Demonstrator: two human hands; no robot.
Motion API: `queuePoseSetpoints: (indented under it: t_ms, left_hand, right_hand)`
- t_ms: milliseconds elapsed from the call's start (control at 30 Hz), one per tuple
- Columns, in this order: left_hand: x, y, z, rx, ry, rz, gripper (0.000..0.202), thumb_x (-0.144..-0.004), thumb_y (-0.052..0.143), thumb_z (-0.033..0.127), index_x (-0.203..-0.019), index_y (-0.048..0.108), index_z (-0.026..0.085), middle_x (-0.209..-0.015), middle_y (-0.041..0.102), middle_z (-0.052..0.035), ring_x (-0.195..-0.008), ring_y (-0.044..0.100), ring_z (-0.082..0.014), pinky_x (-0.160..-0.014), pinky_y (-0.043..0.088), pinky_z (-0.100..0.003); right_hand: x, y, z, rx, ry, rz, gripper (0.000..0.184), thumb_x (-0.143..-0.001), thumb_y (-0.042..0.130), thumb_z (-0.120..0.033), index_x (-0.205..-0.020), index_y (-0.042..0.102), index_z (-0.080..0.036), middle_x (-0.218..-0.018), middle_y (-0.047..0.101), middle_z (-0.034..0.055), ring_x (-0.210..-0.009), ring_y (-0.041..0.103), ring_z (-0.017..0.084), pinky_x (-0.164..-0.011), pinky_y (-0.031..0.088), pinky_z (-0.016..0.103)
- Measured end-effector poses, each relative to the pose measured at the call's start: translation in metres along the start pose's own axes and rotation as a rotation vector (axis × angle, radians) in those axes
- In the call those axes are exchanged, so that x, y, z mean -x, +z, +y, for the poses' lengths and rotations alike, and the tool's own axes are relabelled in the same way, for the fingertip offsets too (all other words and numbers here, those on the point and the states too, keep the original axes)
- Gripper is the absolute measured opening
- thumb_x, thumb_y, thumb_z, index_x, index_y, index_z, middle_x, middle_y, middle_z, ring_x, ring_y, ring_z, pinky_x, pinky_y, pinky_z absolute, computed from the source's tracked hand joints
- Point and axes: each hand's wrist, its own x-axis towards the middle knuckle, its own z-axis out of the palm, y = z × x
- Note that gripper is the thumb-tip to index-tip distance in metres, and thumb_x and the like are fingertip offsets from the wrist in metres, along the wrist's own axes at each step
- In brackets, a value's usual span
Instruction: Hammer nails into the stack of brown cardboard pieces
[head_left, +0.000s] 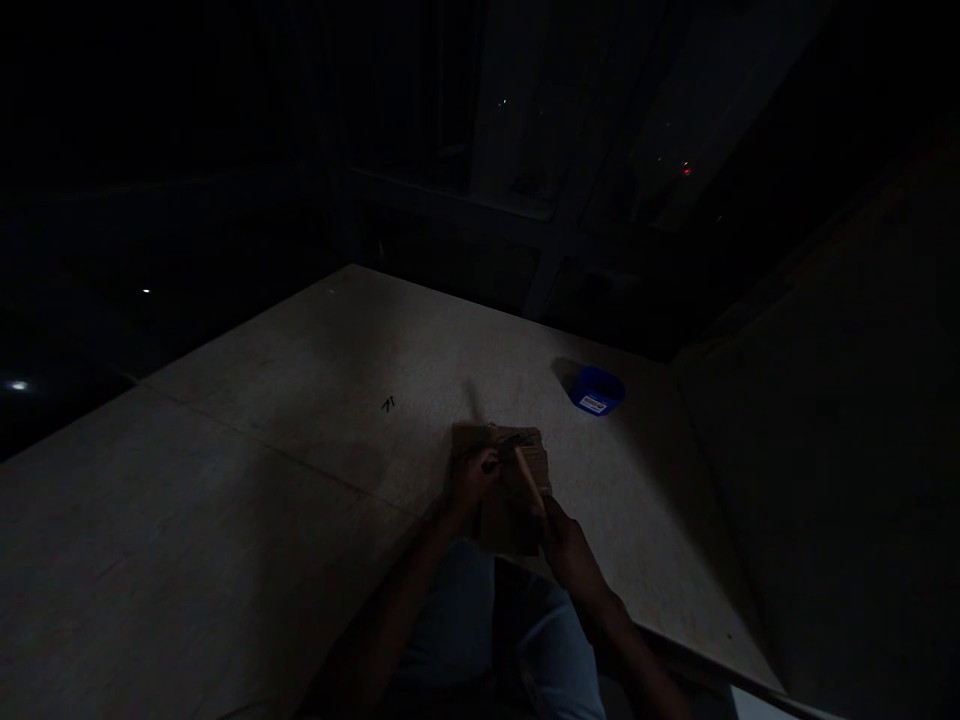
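low in the dim frame, near six o'clock: a flat brown piece (pixel 504 520), cardboard or thin wood by the look of it, lying on a pale sheet (pixel 262 450) of board just ahead of knees in jeans (pixel 465 630). pinned at its ten o'clock corner by the left hand (pixel 472 478), fingers bent down onto the surface, probably to stop any sliding; too dark to say whether clamped round the edge or merely pressing.

gripped in the right hand (pixel 571 552), closed into a fist at the piece's four o'clock corner: a pale stick (pixel 529 478), slanting toward eleven o'clock across the piece, far end lost in shadow near the top edge. held by its lower end, seemingly for reach and leverage; impossible to tell what sort of head, if any, at the tip.

out at one o'clock from the piece, well apart: a blue tub (pixel 596 388), open side up, likely parked within arm's reach, with a white label (pixel 592 404) on the near wall, print too small to read. at ten o'clock, also apart: two or three small dark bits (pixel 388 403) loose on the sheet. no brand or other writing legible anywhere. far off toward one o'clock in the blackness, a single red light (pixel 686 170).
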Motion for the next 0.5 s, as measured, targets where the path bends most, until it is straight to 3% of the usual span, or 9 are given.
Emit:
queuePoseSetpoints:
  t_ms: [133, 233, 400, 500]
  left_hand:
    - [0.000, -0.001, 0.000, 0.004, -0.018, 0.005, 0.023, -0.082, 0.068, 0.020, -0.105, 0.070, 0.019, -0.103, 0.077, -0.0053, -0.095, 0.072, -0.0186, -0.087, 0.058, -0.032]
    - [-0.002, 0.000, -0.002, -0.017, -0.033, 0.018, 0.019, -0.083, 0.068, 0.025, -0.101, 0.070, 0.019, -0.099, 0.077, -0.0054, -0.091, 0.073, -0.0194, -0.083, 0.058, -0.032]
    - [-0.004, 0.001, -0.004, 0.055, 0.018, 0.004, 0.026, -0.082, 0.065, 0.016, -0.107, 0.070, 0.020, -0.106, 0.077, -0.0052, -0.098, 0.073, -0.0188, -0.092, 0.057, -0.034]
    - [-0.002, 0.000, -0.002, 0.069, 0.021, 0.019, 0.028, -0.083, 0.064, 0.017, -0.110, 0.070, 0.019, -0.105, 0.078, -0.0063, -0.098, 0.073, -0.0197, -0.092, 0.057, -0.036]
  right_hand:
    - [-0.004, 0.002, 0.003, 0.051, 0.024, -0.048, 0.061, -0.098, 0.037, -0.061, -0.131, 0.061, -0.017, -0.080, 0.075, 0.0094, -0.064, 0.066, 0.023, -0.061, 0.048, 0.031]
    - [0.000, 0.000, 0.000, 0.017, -0.004, -0.057, 0.061, -0.097, 0.039, -0.063, -0.128, 0.064, -0.016, -0.087, 0.076, 0.0114, -0.072, 0.067, 0.025, -0.065, 0.049, 0.032]
    - [0.021, -0.005, -0.005, -0.133, -0.040, 0.068, 0.058, -0.095, 0.044, -0.066, -0.121, 0.066, -0.020, -0.106, 0.074, 0.0107, -0.091, 0.066, 0.025, -0.084, 0.052, 0.034]
    - [0.032, -0.005, 0.012, -0.248, -0.036, 0.156, 0.050, -0.095, 0.048, -0.065, -0.112, 0.066, -0.021, -0.097, 0.071, 0.0063, -0.081, 0.063, 0.019, -0.077, 0.053, 0.029]
